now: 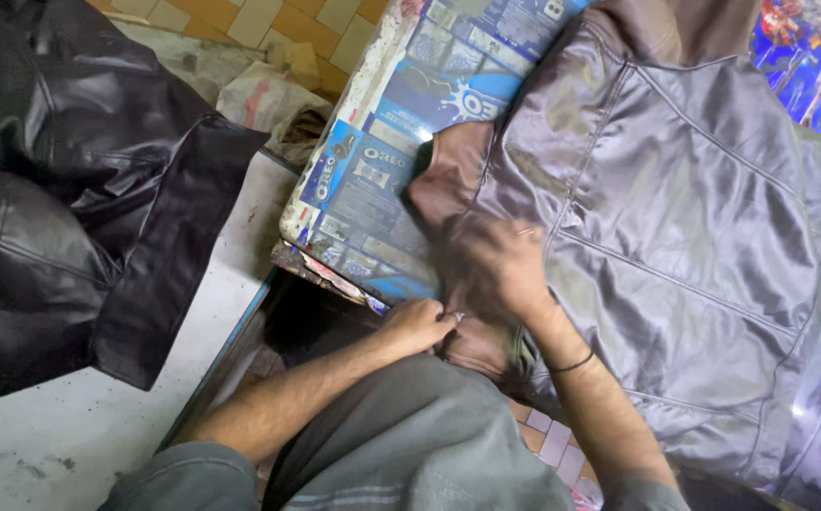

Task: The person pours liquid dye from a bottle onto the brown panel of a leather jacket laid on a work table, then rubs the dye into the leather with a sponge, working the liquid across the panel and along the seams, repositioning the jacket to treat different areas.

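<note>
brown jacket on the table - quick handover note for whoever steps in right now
Left hand: closed, pinching the near edge of the brown jacket at the table's front.
Right hand: flat on the jacket, blurred, fingers pressing the satin lining.
Jacket lies lining up, spread over the table with its blue printed cover.
A pile of black jackets sits on the white surface to the left.
Done and left: cannot tell from this view.

Blue-and-white printed biscuit-wrapper sheeting covers the worktop, running from eleven o'clock toward centre, glossy, with white patches and darker blue panels. A second stretch of glossy blue printed wrapper with red patches shows at one o'clock, upper right corner. Frayed, peeling wrapper edge hangs just left of centre.
</note>
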Available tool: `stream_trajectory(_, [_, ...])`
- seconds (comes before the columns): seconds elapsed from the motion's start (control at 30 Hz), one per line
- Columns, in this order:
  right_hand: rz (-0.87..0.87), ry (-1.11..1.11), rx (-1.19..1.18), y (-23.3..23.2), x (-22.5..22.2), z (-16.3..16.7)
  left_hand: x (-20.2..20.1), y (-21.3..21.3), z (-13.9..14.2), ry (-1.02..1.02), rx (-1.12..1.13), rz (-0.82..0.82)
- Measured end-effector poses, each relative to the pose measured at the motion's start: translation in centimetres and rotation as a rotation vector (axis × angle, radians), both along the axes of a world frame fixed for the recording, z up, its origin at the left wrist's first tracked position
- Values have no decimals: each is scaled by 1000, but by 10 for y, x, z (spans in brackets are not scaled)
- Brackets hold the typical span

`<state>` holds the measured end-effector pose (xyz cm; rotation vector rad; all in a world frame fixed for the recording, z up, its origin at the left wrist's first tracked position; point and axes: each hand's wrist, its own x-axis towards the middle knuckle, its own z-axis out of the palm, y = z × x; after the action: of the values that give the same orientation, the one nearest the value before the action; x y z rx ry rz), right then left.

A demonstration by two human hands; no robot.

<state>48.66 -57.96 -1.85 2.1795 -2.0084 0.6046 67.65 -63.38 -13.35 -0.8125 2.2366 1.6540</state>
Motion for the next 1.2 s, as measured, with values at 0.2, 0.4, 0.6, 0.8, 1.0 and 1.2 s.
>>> stream_trajectory(0.2, [-469, -106, -33, 41, -11, 8, 8, -26, 12, 190, -318, 173])
stream_trajectory(0.4, [-721, -471, -327, 72, -50, 2, -30, -125, -6, 569, -368, 559])
stream_trajectory(0.6, [-543, -259, -280, 37, -34, -20, -55, -151, -10, 491, 98, 415])
stream_trajectory(0.8, [-599, 18, 234, 63, 7, 16, -49, -152, -16, 506, 39, 470])
stream_trajectory(1.0, [-705, -160, 35, 40, 25, 24, -48, -145, -17, 544, 10, 487])
stream_trajectory(1.2, [-660, -106, 218, 43, 35, 11, -47, -144, -15, 563, -149, 468])
